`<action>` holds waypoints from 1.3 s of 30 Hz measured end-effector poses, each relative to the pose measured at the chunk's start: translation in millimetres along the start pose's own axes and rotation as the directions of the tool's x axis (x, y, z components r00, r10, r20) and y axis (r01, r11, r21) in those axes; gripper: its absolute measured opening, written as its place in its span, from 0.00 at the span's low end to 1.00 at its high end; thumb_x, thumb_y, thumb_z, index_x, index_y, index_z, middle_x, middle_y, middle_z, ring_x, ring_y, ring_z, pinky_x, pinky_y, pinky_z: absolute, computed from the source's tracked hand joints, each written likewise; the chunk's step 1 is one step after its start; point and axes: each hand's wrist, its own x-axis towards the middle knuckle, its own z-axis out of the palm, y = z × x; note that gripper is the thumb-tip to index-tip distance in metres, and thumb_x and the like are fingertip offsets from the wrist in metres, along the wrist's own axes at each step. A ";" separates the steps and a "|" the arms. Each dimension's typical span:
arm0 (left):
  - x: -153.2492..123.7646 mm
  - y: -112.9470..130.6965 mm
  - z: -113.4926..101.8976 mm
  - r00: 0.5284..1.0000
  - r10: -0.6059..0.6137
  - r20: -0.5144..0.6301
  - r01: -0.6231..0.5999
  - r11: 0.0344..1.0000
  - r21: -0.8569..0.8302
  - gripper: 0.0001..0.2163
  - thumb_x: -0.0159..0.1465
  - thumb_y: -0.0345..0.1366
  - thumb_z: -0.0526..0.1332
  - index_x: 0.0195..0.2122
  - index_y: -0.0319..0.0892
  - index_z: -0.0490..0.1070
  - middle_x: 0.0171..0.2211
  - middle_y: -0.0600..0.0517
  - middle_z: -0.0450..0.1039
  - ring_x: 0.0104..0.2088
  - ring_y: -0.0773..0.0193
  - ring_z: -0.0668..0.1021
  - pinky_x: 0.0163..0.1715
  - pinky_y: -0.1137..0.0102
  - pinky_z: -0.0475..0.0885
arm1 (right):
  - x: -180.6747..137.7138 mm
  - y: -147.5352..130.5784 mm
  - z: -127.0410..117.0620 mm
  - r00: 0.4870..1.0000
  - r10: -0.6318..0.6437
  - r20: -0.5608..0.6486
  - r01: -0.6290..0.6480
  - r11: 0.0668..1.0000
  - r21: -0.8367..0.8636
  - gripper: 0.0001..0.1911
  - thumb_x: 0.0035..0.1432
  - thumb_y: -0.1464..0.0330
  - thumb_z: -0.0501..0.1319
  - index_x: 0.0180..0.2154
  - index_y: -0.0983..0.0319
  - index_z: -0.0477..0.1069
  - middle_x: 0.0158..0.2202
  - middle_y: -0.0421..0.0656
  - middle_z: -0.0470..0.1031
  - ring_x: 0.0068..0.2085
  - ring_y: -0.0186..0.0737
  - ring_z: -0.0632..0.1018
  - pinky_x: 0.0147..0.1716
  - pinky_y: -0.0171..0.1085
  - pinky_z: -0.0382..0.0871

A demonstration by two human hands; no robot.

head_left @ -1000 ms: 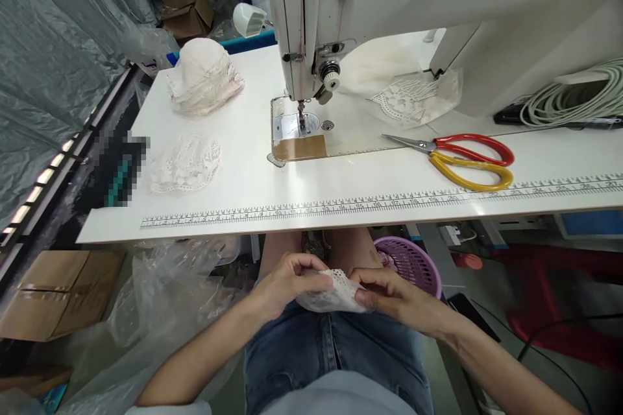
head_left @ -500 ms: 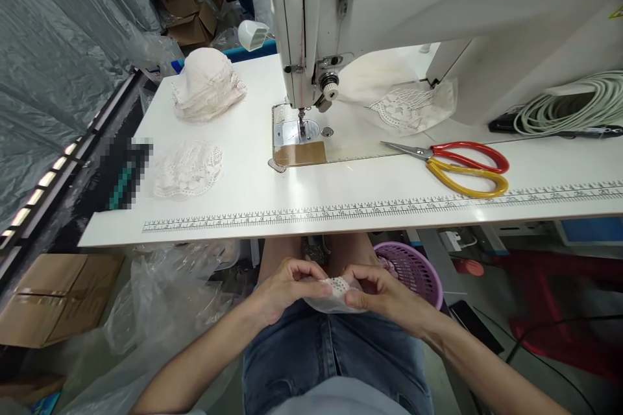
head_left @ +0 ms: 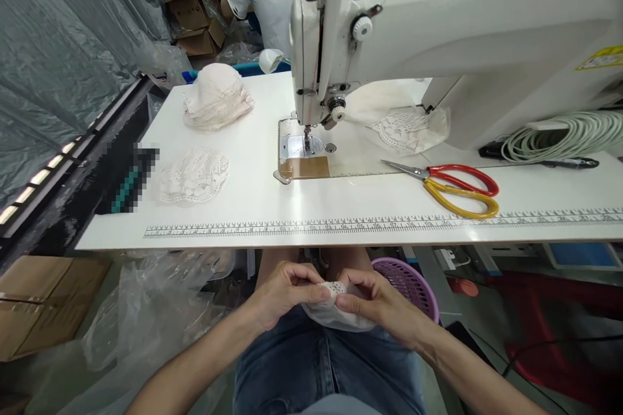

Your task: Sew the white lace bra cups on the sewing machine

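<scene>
Lace piece (head_left: 335, 301) over my lap, below counter's (head_left: 370, 198) near edge. Left hand (head_left: 282, 288) and right hand (head_left: 377, 301) both pinch its top edge. I'd keep layers aligned, pinch light, edges flush.

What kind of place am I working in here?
Most likely a garment sewing workshop: an industrial sewing machine on a ruler-edged table, stacked lace pieces, and scissors.

Bright even light, edges bent, mostly sharp.
</scene>
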 end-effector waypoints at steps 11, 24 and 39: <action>30.9 148.2 -38.4 0.976 0.168 0.137 -0.216 0.813 0.541 0.09 0.49 0.37 0.67 0.27 0.36 0.77 0.22 0.52 0.71 0.26 0.68 0.70 0.26 0.75 0.64 | 44.0 -88.5 -18.5 0.952 -0.301 0.052 0.267 0.741 -0.616 0.17 0.61 0.59 0.53 0.25 0.61 0.60 0.21 0.37 0.63 0.24 0.33 0.66 0.23 0.32 0.58; 130.6 182.8 -53.1 0.996 0.083 0.044 -0.084 0.590 0.803 0.05 0.46 0.34 0.63 0.20 0.37 0.72 0.15 0.57 0.60 0.19 0.72 0.62 0.16 0.75 0.53 | 107.2 -107.7 -88.6 0.592 -0.588 0.551 0.413 -0.366 -0.834 0.17 0.62 0.80 0.46 0.46 0.65 0.68 0.50 0.49 0.71 0.37 0.41 0.72 0.30 0.38 0.64; 132.7 191.5 -63.1 0.908 0.412 0.077 -0.024 -0.131 0.991 0.06 0.59 0.31 0.56 0.27 0.39 0.70 0.29 0.50 0.71 0.31 0.62 0.71 0.33 0.67 0.63 | 120.6 -102.0 -81.6 0.587 -0.624 0.516 0.377 -0.353 -0.856 0.18 0.60 0.81 0.46 0.46 0.68 0.69 0.46 0.51 0.74 0.41 0.44 0.72 0.32 0.40 0.61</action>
